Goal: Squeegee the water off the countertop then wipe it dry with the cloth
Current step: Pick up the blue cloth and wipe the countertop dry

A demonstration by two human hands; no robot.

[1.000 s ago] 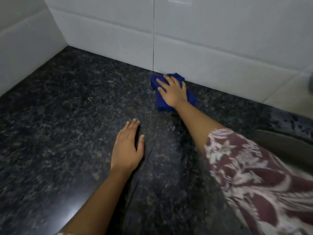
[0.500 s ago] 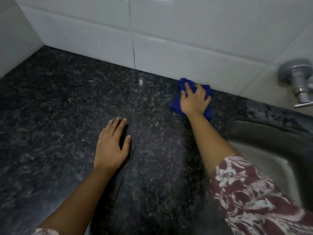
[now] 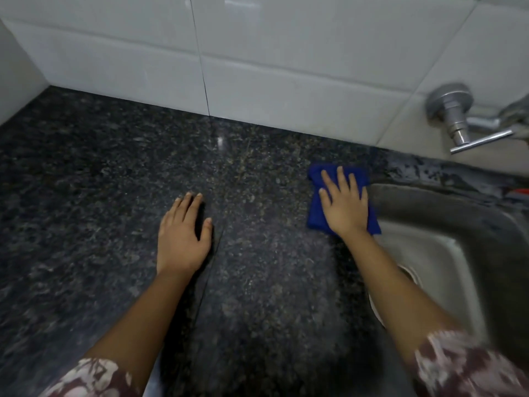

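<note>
**Q:** Where is the cloth, and what holds it?

**A:** The blue cloth (image 3: 314, 214) lies folded flat at the right end of the dark speckled counter (image 3: 86, 196). Its right edge is at the rim of the steel sink (image 3: 446, 247). The right hand (image 3: 345, 207) presses down on it with the palm flat. The fingers are straight and spread, not curled round the cloth.

**Q:** And the other hand?

**A:** The left hand (image 3: 183, 242) rests flat on the counter, well apart from the cloth. Its fingers are straight and close together, and it holds nothing. It looks like a brace.

**Q:** Which step is this?

**A:** Drying, by my reading. No squeegee is in view. The stone is glossy, so I cannot tell wet patches from dry.

**Q:** How is the wipe done well?

**A:** Press evenly through the whole palm, so the cloth slides with the hand and does not bunch. Work in straight, overlapping passes from the tiled wall (image 3: 257, 67) toward the front, ending each pass at the sink rim. Water likely lingers in the seam (image 3: 210, 270) beside the left hand and in the joint along the wall. The strip behind the sink, under the tap (image 3: 458, 118), looks mottled and may need a pass. Lift the left hand when the cloth reaches its spot. Turn the cloth to a fresh face if it streaks.
</note>
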